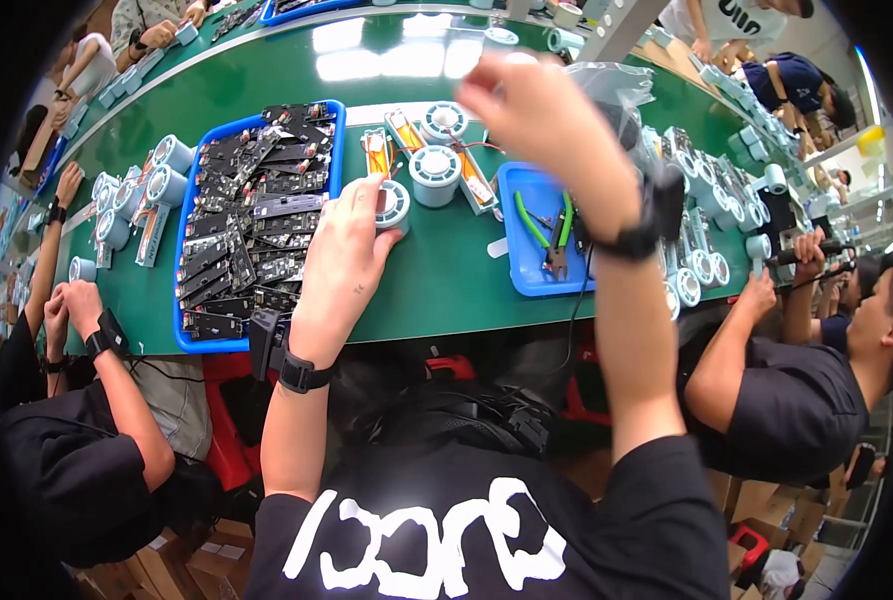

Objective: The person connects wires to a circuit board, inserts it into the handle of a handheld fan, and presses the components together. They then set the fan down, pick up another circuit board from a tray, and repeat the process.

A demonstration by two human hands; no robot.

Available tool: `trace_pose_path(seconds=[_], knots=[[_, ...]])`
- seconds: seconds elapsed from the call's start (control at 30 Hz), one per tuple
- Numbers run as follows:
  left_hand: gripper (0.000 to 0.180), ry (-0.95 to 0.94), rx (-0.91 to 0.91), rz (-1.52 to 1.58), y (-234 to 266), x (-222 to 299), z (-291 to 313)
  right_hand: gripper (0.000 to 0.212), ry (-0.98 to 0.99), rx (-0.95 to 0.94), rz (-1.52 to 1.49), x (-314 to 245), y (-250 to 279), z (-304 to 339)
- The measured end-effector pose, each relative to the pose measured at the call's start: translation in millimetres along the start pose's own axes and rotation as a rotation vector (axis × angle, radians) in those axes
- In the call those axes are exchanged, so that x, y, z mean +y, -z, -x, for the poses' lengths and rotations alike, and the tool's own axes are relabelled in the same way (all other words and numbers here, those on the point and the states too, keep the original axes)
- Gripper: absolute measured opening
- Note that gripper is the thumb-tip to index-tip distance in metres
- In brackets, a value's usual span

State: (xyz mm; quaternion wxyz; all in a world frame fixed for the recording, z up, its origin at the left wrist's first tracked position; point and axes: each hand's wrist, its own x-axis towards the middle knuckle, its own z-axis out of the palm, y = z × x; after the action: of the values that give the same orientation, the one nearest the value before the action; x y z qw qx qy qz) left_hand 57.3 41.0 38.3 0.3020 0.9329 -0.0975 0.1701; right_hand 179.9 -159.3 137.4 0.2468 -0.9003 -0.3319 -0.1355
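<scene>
My left hand (347, 250) is closed around a pale blue handheld fan body (394, 203), whose round head and open handle with an orange battery show past the fingers. Just right of it stand two similar fan bodies, a nearer one (435, 172) and a farther one (445, 121), with red wires and orange batteries about them. My right hand (542, 105) is raised over the table beyond the small blue tray (532, 281). Motion smears its fingers, so I cannot make out whether they hold anything. Green-handled cutters (559, 240) lie in that tray.
A large blue tray (183, 290) heaped with black circuit boards stands at left on the green table (417, 312). More fan parts (157, 185) lie beyond it, and several fan bodies (707, 200) crowd the right side. Co-workers sit on both sides. A clear plastic bag (617, 85) lies behind my right hand.
</scene>
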Motion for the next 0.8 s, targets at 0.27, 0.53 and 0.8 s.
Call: trace_pose_path(seconds=[0.27,0.53,0.8], knots=[[0.056,-0.009,-0.011,0.054,-3.7,-2.8,0.8,0.052,-0.180,0.154,0.130,-11.2,-95.5,65.6],[0.054,-0.084,-0.012,-0.136,3.4,0.8,-2.2,0.068,-0.261,0.194,-0.002,-15.2,-80.9,59.8],[0.058,-0.033,-0.040,0.126,-0.5,-12.9,-27.1,0.073,-0.346,0.102,-0.350,-49.0,3.0,117.3]])
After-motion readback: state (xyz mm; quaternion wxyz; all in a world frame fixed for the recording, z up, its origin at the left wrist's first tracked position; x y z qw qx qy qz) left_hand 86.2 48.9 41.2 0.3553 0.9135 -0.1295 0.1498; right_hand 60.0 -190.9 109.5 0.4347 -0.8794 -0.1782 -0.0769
